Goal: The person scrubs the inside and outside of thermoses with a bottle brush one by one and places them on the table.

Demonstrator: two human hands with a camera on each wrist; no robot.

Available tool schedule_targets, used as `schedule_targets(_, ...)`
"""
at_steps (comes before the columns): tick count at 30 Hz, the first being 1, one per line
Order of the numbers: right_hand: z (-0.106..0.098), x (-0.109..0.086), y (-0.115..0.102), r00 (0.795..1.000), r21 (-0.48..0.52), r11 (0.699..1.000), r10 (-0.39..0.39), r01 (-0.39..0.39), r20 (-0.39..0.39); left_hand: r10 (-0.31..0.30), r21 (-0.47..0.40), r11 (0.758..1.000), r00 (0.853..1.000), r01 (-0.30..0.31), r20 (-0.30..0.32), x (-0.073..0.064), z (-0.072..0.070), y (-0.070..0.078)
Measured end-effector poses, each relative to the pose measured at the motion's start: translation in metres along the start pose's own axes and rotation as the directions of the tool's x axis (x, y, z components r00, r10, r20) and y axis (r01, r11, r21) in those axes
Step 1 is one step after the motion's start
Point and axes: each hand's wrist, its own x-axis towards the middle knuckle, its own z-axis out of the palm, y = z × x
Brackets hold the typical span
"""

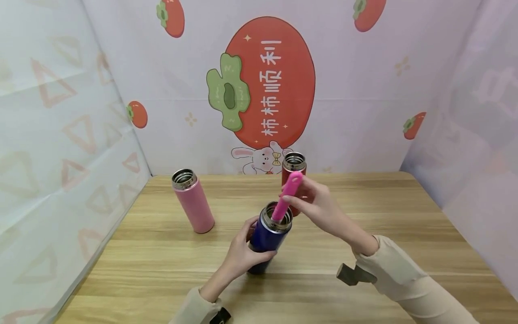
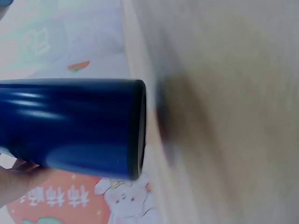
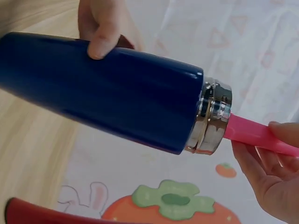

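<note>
My left hand (image 1: 238, 256) grips a dark blue metal bottle (image 1: 265, 238) around its body. No lid is on the bottle, and its steel mouth tilts toward the right. In the left wrist view the bottle's base (image 2: 137, 130) is lifted off the table, above its own shadow. A bright pink handle (image 1: 289, 191) with a hole at its end sticks out of the mouth. Between thumb and fingers, my right hand (image 1: 321, 209) pinches this handle. Whatever is on its lower end is hidden inside the bottle.
A pink bottle (image 1: 196, 204) without a lid stands at the left of the wooden table (image 1: 162, 274). Behind my right hand stands an open red bottle (image 1: 285, 177), partly covered. Printed cloth (image 1: 356, 90) hangs at the back and sides.
</note>
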Motion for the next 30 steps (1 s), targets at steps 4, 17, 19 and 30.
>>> schedule_targets(4,-0.004,-0.012,0.009,0.993,0.09,0.993,0.081,-0.073,-0.084,0.072,0.109,0.992,0.997,-0.067,-0.041,-0.004,-0.009,0.005)
schedule_targets(17,-0.006,-0.047,0.079,0.965,0.451,0.892,0.103,0.017,-0.239,0.283,0.441,0.868,0.957,-0.228,-0.061,-0.014,-0.02,0.015)
schedule_targets(19,-0.01,-0.05,0.085,0.956,0.512,0.852,0.049,0.112,-0.29,0.31,0.48,0.842,0.949,-0.246,-0.057,-0.016,-0.021,0.015)
schedule_targets(30,-0.036,-0.061,0.009,0.878,0.603,0.778,0.15,0.179,-0.455,0.389,0.546,0.775,0.921,-0.317,-0.018,-0.021,-0.026,0.014)
